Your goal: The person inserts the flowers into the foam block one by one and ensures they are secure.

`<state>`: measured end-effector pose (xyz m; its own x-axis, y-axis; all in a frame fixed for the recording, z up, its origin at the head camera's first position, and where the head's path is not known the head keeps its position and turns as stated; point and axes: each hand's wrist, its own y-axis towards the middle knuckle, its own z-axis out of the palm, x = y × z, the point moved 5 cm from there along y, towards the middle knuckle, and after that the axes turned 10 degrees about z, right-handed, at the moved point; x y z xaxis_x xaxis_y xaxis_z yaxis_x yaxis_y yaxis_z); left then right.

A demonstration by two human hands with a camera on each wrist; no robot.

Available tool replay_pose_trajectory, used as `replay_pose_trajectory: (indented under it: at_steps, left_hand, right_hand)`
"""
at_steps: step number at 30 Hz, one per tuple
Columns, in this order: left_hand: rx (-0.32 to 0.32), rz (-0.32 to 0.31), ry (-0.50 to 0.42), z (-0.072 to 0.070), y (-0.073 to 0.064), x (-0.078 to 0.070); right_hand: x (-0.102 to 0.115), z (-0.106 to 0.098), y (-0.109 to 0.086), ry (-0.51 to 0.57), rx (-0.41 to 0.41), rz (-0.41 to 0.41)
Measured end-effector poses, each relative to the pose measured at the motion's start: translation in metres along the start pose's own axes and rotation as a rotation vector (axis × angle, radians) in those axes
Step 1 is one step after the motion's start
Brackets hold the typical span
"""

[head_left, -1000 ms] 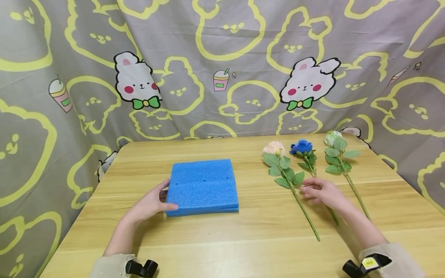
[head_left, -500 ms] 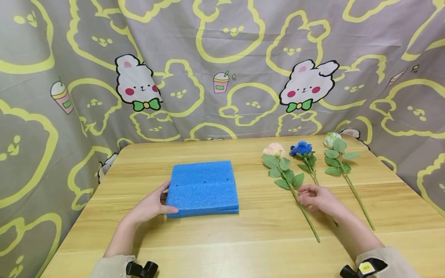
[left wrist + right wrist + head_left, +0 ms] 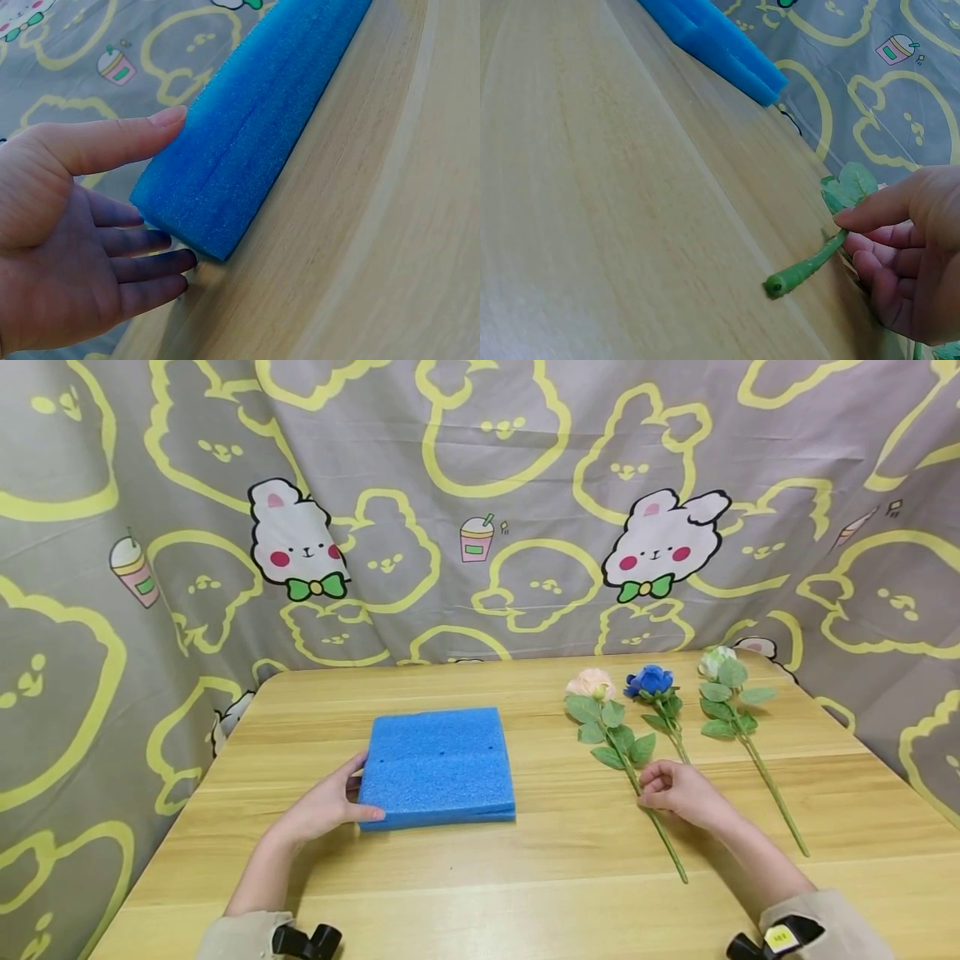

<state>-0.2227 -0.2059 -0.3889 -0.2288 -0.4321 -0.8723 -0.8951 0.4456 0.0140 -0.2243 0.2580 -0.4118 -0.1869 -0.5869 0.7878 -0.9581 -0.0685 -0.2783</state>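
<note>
A blue foam block (image 3: 438,764) with several small holes in its top lies left of the middle of the table. My left hand (image 3: 326,806) rests at its left end, thumb on the front corner and the other fingers stretched along the side. In the left wrist view, those fingertips sit right at the foam's end. Over on the right, my right hand (image 3: 686,793) pinches the stem of a pale pink flower (image 3: 591,683) between thumb and fingers, below its leaves. The right wrist view shows the cut end of the green stem (image 3: 802,271) pointing out past the thumb.
A blue flower (image 3: 651,681) lies just right of the pink one, its lower stem hidden behind my right hand. Farther right is a white-green flower (image 3: 717,662) with a long stem. A patterned curtain (image 3: 540,510) hangs behind the wooden table (image 3: 480,893).
My right hand has moved left and slightly down, from beside the pink flower's stem onto it, and its fingers have closed. My left hand and the foam have stayed put.
</note>
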Motion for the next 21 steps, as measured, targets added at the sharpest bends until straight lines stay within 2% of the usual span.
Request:
replay_pose_trajectory:
  at_steps: [8, 21]
  left_hand:
    - [0.001, 0.002, 0.007, -0.0004, -0.0003, -0.0002]
    - [-0.008, -0.022, 0.013, -0.0011, 0.0010, 0.0071]
  right_hand:
    - [-0.0017, 0.0006, -0.0004, 0.055, 0.026, 0.086]
    - [0.0004, -0.0005, 0.0005, 0.054, 0.117, 0.086]
